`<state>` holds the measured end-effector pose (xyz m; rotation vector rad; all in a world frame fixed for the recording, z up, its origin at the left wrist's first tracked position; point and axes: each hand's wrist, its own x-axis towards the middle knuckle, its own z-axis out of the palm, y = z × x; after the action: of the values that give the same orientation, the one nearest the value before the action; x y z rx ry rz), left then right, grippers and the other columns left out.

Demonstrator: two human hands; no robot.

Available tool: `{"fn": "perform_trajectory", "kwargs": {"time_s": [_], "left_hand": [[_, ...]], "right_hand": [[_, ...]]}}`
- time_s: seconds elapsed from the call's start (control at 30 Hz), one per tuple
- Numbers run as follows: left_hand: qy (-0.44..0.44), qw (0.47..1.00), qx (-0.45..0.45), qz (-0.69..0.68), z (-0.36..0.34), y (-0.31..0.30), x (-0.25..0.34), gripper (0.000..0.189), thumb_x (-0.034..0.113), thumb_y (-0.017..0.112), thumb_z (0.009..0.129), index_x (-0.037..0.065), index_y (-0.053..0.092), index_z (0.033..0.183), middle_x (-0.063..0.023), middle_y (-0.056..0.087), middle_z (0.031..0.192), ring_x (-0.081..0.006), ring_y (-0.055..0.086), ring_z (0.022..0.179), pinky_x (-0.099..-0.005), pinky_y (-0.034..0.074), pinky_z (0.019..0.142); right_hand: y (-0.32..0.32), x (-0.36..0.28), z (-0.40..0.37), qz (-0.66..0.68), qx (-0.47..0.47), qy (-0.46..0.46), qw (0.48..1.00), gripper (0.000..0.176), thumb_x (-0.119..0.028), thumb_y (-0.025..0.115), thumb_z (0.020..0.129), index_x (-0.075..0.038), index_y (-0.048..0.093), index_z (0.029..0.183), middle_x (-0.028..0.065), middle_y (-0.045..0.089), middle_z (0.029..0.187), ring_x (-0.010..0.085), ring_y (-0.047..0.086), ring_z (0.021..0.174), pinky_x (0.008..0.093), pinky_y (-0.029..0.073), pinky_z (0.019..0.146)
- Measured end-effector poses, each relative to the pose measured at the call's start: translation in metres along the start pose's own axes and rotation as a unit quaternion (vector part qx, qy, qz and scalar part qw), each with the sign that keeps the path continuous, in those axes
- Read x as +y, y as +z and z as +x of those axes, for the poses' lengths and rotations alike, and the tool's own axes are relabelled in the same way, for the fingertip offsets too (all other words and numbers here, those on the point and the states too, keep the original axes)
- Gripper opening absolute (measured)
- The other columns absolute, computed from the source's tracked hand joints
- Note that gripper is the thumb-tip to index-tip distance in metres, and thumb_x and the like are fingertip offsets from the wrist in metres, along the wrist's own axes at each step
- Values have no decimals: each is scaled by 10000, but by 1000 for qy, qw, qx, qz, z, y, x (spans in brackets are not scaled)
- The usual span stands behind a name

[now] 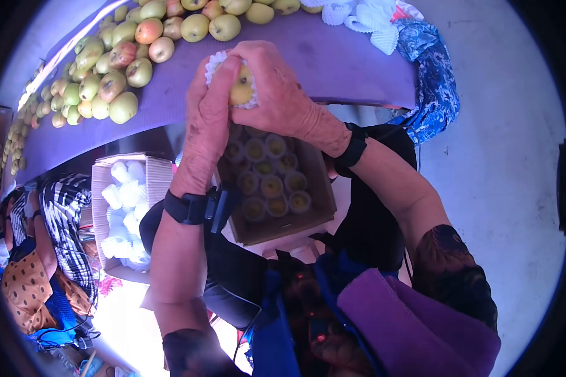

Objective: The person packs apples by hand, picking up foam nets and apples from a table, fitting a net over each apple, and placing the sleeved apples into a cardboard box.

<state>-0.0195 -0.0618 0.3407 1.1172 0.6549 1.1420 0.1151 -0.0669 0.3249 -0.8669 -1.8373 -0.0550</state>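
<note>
Between my two hands is a yellow-green apple [241, 88] with a white foam net sleeve [215, 61] around it. My left hand [209, 103] is closed on its left side, thumb lying across the front. On the other side my right hand [273, 85] wraps over the top and right of the apple. Both hands are above the near edge of the purple-covered table [339, 60]. Below them, a cardboard box [324, 188] holds several sleeved apples [271, 186] in rows; my hands and wrists hide part of it.
A large pile of loose apples [110, 85] spreads along the table's left and back. White foam sleeves [361, 19] lie at the back right beside blue patterned cloth [431, 81]. Another carton [154, 182] holds foam sleeves. A person in spotted clothing [28, 286] sits at far left.
</note>
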Motion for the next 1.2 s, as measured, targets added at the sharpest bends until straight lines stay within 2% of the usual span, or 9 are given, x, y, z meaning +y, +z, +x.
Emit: {"fn": "perform_trajectory", "kwargs": {"time_s": [0.2,0.4,0.47,0.63,0.7,0.8,0.9,0.97,1.2], "left_hand": [[-42,999,8,-19,3,-5,3,426,315,625,887,11,535,1172,-62,598,1025,-124,593,947,-264,500,798],[-34,982,49,177,-9,-4,21,541,289,753,774,-5,536,1172,-83,613,1012,-174,622,907,-291,537,778],[-67,982,-49,171,-11,-8,17,539,288,729,786,13,523,1201,-81,603,1052,-156,615,925,-281,539,708],[-31,980,-50,190,-10,-18,7,482,217,727,752,3,557,1150,-85,625,986,-138,611,862,-264,526,682],[-33,975,-39,216,-12,-19,11,469,187,726,730,-10,570,1125,-96,634,961,-132,609,833,-260,519,670],[-65,962,-62,259,-20,-22,11,461,197,718,729,-2,576,1120,-96,634,965,-151,606,858,-276,506,751],[-42,953,-112,280,-24,-28,6,473,204,719,737,1,570,1138,-99,633,967,-160,598,884,-282,490,789],[-51,938,-207,273,-26,-32,5,523,171,724,770,-6,531,1223,-82,617,1044,-154,592,934,-272,495,805],[-92,915,-245,306,-24,-42,-5,607,148,768,749,-26,504,1267,-91,607,1096,-155,576,977,-275,469,869]], "right_hand": [[-2,-7,-3,20,-52,94,994,732,-159,805,614,-25,420,1222,172,494,1138,340,521,1044,407,434,905],[-17,-10,-5,30,-51,100,993,679,-181,801,600,-29,453,1162,187,505,1079,373,504,1025,438,428,879],[-20,-16,-9,9,-59,86,995,689,-188,808,607,-28,450,1174,188,506,1090,373,504,1026,433,429,886],[-33,-33,-18,-7,-113,108,988,744,-237,810,662,-20,425,1260,192,506,1174,346,499,1094,414,425,922],[-43,-42,-20,130,-122,311,934,792,-285,790,713,-22,386,1341,195,492,1254,304,507,1144,407,436,927],[-55,-45,-24,145,-132,409,891,733,-290,736,788,-20,377,1367,177,522,1250,245,550,1110,372,483,865],[-53,-41,-36,337,-175,462,802,618,-241,678,854,-22,394,1357,141,579,1169,201,596,1022,313,523,786],[-50,-42,-45,360,-174,459,793,576,-216,654,874,-25,400,1354,126,593,1142,185,598,1009,296,530,774],[-30,-38,-80,463,-107,500,724,519,-157,625,890,-45,409,1349,98,571,1184,186,592,1032,303,555,777]]}}
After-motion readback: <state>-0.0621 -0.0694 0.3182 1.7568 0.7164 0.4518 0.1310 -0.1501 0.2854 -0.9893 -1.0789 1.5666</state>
